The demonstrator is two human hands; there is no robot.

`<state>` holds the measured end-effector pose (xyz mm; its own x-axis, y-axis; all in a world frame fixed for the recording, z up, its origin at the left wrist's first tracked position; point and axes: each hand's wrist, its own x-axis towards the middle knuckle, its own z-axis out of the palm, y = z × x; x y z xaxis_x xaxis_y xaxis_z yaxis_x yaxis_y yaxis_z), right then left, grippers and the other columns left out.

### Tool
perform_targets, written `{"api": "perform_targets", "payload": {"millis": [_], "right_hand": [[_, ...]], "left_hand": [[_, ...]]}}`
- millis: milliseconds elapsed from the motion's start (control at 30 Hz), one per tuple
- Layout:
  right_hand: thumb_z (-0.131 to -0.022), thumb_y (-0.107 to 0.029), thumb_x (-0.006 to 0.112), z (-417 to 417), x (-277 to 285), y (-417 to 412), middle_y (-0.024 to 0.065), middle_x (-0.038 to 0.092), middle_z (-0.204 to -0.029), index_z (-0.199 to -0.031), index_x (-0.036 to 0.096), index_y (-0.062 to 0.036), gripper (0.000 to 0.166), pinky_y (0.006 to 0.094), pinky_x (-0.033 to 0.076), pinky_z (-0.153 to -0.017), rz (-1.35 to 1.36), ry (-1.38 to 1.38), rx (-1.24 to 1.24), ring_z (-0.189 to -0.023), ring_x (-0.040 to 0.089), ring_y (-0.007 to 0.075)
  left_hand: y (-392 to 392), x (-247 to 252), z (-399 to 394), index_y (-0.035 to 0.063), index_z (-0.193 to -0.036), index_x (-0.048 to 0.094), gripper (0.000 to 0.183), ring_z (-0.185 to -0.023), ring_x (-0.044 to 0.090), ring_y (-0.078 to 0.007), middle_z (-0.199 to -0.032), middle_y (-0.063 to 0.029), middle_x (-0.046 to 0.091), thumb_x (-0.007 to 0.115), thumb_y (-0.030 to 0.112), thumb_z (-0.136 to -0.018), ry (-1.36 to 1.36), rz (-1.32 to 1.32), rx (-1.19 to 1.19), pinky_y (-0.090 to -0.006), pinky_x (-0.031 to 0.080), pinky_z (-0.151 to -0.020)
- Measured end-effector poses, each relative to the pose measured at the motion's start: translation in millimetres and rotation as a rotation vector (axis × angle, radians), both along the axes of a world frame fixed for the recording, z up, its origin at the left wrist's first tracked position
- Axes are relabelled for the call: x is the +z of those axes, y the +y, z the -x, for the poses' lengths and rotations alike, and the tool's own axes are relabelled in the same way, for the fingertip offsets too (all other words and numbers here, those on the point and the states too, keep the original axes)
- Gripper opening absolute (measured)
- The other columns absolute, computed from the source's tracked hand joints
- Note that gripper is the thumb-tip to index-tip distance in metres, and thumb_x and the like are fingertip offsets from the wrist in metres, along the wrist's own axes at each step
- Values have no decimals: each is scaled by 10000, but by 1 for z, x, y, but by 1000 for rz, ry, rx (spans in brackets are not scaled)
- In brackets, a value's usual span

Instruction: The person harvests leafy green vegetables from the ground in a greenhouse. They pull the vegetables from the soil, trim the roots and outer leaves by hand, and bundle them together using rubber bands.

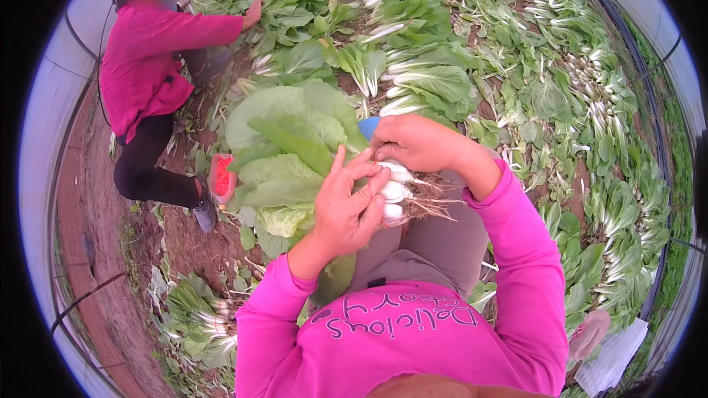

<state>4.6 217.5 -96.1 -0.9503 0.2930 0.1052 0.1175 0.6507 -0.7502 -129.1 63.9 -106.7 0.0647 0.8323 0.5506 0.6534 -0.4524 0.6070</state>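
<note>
A bunch of leafy greens [293, 138] with broad pale-green leaves, thick white stems and brown roots [434, 199] lies across my lap, leaves to the left and roots to the right. My left hand [351, 202] is around the stems from the near side, fingers spread over them. My right hand [415, 141] curls over the far side, fingertips pinched where leaf and white stem meet. Thin red bits, like a rubber band, show at those fingertips and below the lowest stem; how far the band goes around is hidden. A blue object [368, 127] peeks out behind my right hand.
A cut plastic container of red rubber bands [223, 177] sits on soil to the left. Beyond it a co-worker [160, 61] crouches, reaching into greens. Rows of pulled greens [426, 77] lie ahead and right. A tied bunch [204, 315] lies at lower left; black tubing [636, 55] edges the right.
</note>
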Motion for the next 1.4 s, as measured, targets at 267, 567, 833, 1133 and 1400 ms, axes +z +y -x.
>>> {"api": "perform_targets", "payload": {"millis": [267, 567, 833, 1133, 1400], "right_hand": [[-814, -122, 575, -6, -3, 1, 143, 603, -879, -902, 618, 3, 159, 352, 463, -711, 200, 13, -144, -807, 579, 304], [-891, -347, 459, -26, -9, -79, 198, 522, -1159, -1184, 478, 2, 456, 417, 403, -855, -322, 62, -599, -1043, 504, 345], [-896, -228, 430, -21, -35, -71, 121, 577, -1061, -1052, 558, -46, 271, 397, 447, -765, -311, 103, -723, -904, 553, 311], [-904, -245, 434, -21, -27, -65, 133, 602, -1005, -1053, 568, -61, 272, 382, 458, -760, -63, 86, -745, -915, 565, 305], [-963, -299, 337, -47, -62, -63, 175, 570, -1111, -1176, 481, 45, 430, 352, 431, -876, 897, 724, -982, -1010, 557, 248]], "left_hand": [[7, -3, -2, -1, -1041, 622, 275, -1060, 545, -342, -984, -127, 556, 540, 41, -783, 55, -68, -22, -584, 269, -998], [21, -16, -8, -20, -1018, 614, 260, -1074, 534, -336, -1009, -139, 557, 544, 54, -780, 129, -88, 8, -577, 285, -992], [21, -27, -6, -57, -988, 605, 256, -1101, 524, -306, -1065, -131, 553, 562, 38, -755, 263, -147, 58, -570, 277, -998], [17, -14, -4, 78, -968, 660, 227, -1118, 501, -320, -1111, -138, 551, 658, 135, -748, 148, 54, 184, -589, 146, -1037], [17, -15, 14, 32, -1184, 473, 628, -1153, 459, -355, -1203, -146, 489, 745, 276, -673, -18, 100, 193, -569, 130, -1054]]}}
